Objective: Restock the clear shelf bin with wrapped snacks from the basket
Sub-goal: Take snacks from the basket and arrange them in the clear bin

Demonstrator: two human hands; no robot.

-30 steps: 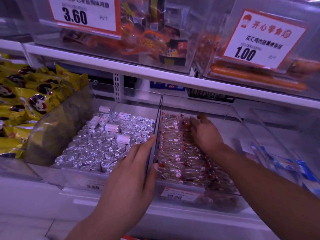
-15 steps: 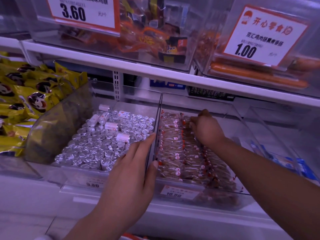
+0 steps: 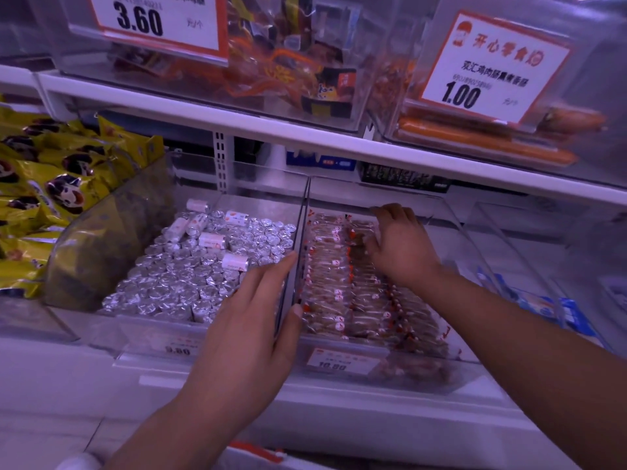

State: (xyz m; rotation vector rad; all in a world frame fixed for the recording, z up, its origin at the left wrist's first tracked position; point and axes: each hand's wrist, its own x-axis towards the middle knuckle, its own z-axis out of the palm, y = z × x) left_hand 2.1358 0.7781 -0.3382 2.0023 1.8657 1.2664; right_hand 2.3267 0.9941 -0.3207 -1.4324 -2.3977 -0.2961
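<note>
- Our left hand (image 3: pixel 244 334) stays where it was a second ago, its straight fingers (image 3: pixel 271 276) laid flat along the thin clear divider wall (image 3: pixel 298 252) and the thumb on the wall's other side; it braces the wall and holds no snack.
- Our right hand (image 3: pixel 403 245) has shifted a little toward the back of the clear plastic shelf bin (image 3: pixel 451 225) since a second ago. Its fingers are now spread and bent down onto the rear rows of small clear-wrapped brown snacks with red marks (image 3: pixel 339 293); we cannot tell whether they pinch one or only press.
- The wrapped snacks lie in tidy rows that fill the bin from the front lip to the hand, with a bare strip of bin floor behind it. We judge the right hand is squaring up the back rows, which makes the stock neater and leaves room at the rear for more.
- The basket is not in view, apart perhaps from a red-and-white edge (image 3: pixel 251 451) at the bottom of the frame, so another load is not yet in hand.
- Left of the divider sits a bin of silver foil-wrapped rolls (image 3: pixel 176 276), and further left are yellow snack bags (image 3: pixel 37 184). Above hang white price cards reading 3.60 (image 3: pixel 139 22) and 1.00 (image 3: pixel 461 95).
</note>
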